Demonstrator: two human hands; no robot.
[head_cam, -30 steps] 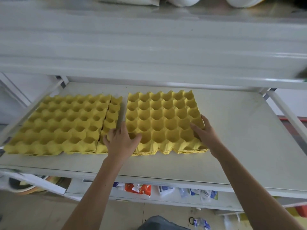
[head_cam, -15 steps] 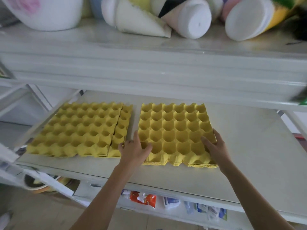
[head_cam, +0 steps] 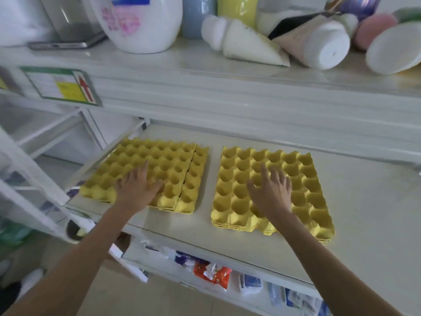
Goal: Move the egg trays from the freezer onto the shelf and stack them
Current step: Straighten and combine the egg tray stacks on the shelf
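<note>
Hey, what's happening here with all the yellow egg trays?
A person is arranging yellow egg trays on a white shelf. Two low stacks sit side by side with a gap between. The left hand lies flat on the left stack, whose top tray sits shifted off the one beneath. The right hand is spread over the right stack; whether it touches is unclear. Neither has a grip on anything.

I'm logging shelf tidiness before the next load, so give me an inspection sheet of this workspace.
Surface: white shelf, bare on its right part.
Job's things: left tray stack, its trays offset sideways; right tray stack, apart from it.
Clutter: bottles and tubes on upper shelf; packets below.
Grippers: left hand flat on left tray stack; right hand spread over right tray stack, contact unclear.
Cables: nothing seen.
Surroundings: label on shelf edge.
</note>
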